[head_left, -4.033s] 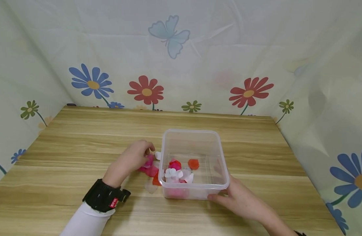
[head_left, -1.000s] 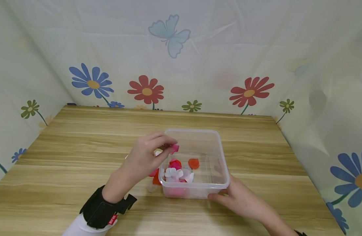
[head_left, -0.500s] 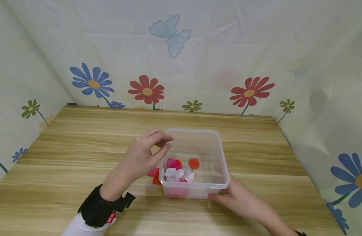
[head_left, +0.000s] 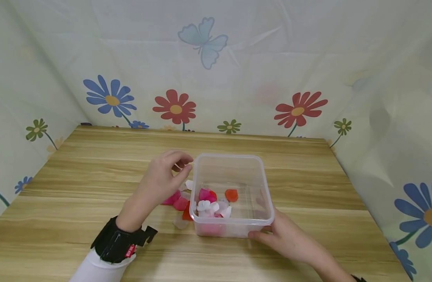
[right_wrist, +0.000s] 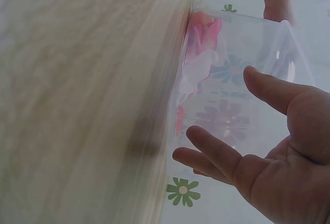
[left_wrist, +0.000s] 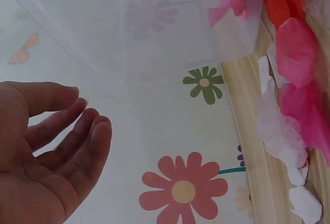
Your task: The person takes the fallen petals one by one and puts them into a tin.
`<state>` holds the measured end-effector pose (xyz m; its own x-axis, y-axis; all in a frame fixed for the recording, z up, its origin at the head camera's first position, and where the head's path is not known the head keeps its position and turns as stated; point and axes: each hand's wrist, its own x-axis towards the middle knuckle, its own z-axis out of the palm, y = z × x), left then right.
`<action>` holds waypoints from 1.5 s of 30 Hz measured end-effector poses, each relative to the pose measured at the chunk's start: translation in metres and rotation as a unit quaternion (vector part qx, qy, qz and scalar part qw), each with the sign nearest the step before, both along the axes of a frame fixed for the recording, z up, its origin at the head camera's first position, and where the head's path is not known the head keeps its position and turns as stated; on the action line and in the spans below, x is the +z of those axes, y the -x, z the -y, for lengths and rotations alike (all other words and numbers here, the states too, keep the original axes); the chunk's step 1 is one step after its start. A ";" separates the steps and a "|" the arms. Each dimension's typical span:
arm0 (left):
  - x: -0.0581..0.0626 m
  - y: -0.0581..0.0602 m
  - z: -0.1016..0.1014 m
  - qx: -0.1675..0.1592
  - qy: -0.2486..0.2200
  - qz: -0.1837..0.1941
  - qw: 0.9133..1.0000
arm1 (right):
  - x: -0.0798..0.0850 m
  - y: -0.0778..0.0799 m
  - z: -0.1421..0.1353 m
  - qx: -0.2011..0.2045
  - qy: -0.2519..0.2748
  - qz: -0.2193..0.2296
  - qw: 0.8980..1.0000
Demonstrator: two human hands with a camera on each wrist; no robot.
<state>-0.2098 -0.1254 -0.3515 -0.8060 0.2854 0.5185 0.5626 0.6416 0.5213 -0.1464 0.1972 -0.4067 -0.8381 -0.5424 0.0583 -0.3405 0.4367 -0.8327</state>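
A clear plastic box point(head_left: 231, 221) stands on the table with artificial flower petals inside: a magenta petal point(head_left: 204, 194), white petals point(head_left: 204, 205) and an orange petal point(head_left: 231, 195). Just left of its far corner hovers my left hand point(head_left: 159, 178), fingers loosely bent, holding nothing; the left wrist view shows a gap between thumb and fingers. Under that hand lie several loose petals, among them a pink petal point(head_left: 181, 203) and an orange-red petal point(head_left: 187, 213). My right hand point(head_left: 290, 239) rests against the box's near right corner, thumb in front and nearly straight fingers along the side.
The wood-grain table point(head_left: 114, 156) is enclosed by a white curtain point(head_left: 244, 78) printed with flowers and a butterfly. A black wrist strap point(head_left: 117, 241) sits on the left forearm, above a white sleeve point(head_left: 99, 268).
My left hand picked up a magenta petal from the loose pile, let it drop into the box, then drew back left past the rim. The right hand and the box stayed put.
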 end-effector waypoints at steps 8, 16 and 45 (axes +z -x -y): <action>-0.009 0.010 0.008 0.054 0.044 0.082 0.994 | 0.000 0.001 0.001 -0.005 -0.002 0.005 1.000; -0.022 0.018 0.018 0.084 0.143 0.216 0.962 | 0.000 0.000 0.001 -0.002 0.005 0.005 1.000; -0.045 0.026 0.022 0.071 0.197 0.303 0.930 | -0.002 0.000 0.001 -0.001 0.011 0.004 1.000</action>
